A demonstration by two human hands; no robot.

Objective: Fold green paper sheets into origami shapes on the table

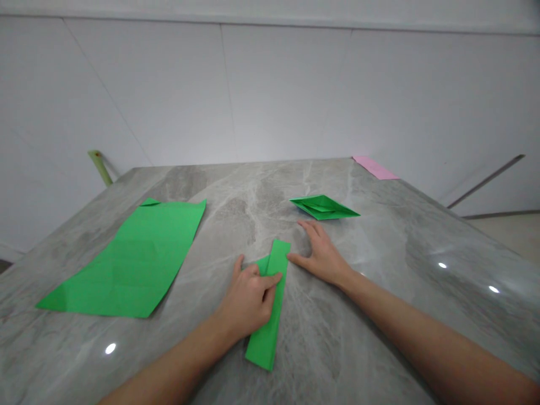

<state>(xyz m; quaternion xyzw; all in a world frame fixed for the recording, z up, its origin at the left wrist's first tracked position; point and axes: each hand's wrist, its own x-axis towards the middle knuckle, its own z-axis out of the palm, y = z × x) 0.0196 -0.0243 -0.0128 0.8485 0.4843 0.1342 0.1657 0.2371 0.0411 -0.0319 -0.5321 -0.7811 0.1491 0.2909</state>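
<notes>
A long folded strip of green paper [270,315] lies on the grey marble table [371,315] in front of me. My left hand [248,298] rests on the strip's left side, its fingers curled and the forefinger pressing down on the paper. My right hand [318,253] lies flat on the table just right of the strip's far end, fingers stretched out, thumb tip close to the paper's edge. It holds nothing.
A large flat green sheet [130,261] lies at the left. A folded green paper boat shape [323,207] sits beyond my right hand. A pink sheet [375,167] lies at the far right corner. White walls stand behind the table.
</notes>
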